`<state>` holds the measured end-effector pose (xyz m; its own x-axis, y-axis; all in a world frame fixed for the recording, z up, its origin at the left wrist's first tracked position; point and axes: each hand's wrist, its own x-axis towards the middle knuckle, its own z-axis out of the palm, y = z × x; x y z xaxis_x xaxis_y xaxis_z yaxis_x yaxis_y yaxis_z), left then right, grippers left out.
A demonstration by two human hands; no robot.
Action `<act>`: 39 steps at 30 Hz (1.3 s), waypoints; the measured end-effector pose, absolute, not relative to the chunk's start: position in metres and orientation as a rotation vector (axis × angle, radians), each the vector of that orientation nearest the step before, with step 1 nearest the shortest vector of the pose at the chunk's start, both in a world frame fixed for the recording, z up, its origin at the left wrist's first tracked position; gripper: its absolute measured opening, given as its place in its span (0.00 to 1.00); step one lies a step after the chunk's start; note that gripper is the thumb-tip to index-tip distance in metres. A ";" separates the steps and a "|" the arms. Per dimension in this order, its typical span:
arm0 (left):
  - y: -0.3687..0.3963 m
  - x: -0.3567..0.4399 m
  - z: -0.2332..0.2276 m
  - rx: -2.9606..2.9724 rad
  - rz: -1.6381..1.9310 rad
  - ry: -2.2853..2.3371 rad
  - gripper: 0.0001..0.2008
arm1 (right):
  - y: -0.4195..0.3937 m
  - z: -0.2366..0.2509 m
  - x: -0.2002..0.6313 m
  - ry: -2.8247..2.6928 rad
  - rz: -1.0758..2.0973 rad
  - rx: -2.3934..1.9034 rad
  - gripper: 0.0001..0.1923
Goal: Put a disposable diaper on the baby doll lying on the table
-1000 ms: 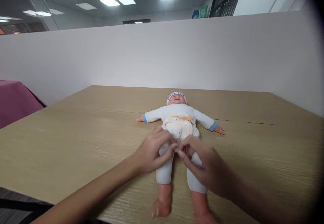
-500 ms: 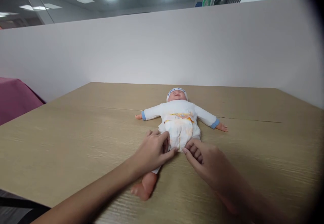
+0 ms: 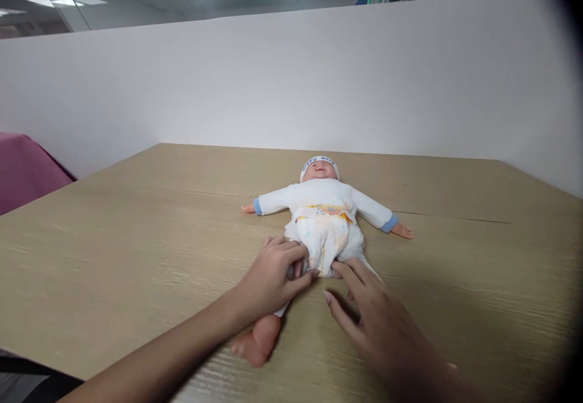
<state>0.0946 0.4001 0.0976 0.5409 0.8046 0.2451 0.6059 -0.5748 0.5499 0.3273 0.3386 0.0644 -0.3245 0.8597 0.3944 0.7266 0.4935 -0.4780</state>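
Observation:
A baby doll (image 3: 319,190) in a white top with blue cuffs lies on its back, arms spread and head at the far end. Around its hips is a white diaper (image 3: 324,239) with an orange printed waistband. My left hand (image 3: 280,269) is closed at the diaper's left leg edge, thumb and fingers pinching it near the crotch. Opposite, my right hand (image 3: 368,306) is open, its thumb apart from the fingers, with the fingertips touching the diaper's right leg edge. The doll's left-side foot (image 3: 259,342) shows below my left wrist; my right hand and forearm hide most of the other leg.
The wooden table (image 3: 136,239) has a seam running across it behind the doll. A white partition (image 3: 273,87) rises at its far edge. Pink cloth (image 3: 30,175) hangs at the far left.
My right hand has opened from a pinch; its thumb has come away from the diaper and dropped lower. My left hand stays nearly in place. The view has tilted slightly.

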 end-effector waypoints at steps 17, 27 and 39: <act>0.395 0.091 0.095 2.410 0.810 1.048 0.03 | 0.338 0.061 0.327 -2.104 0.352 -1.313 0.18; 0.402 0.090 0.096 2.381 0.742 1.014 0.09 | 0.338 0.071 0.329 -2.059 0.452 -1.297 0.15; 0.399 0.090 0.089 2.071 0.896 1.140 0.12 | 0.347 0.067 0.329 -1.871 0.490 -1.464 0.12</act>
<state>0.0903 0.3994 0.0885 0.4023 0.8753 0.2683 0.4674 -0.4483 0.7620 0.3288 0.3471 0.0669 -0.1156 0.9494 0.2921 0.6843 0.2893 -0.6694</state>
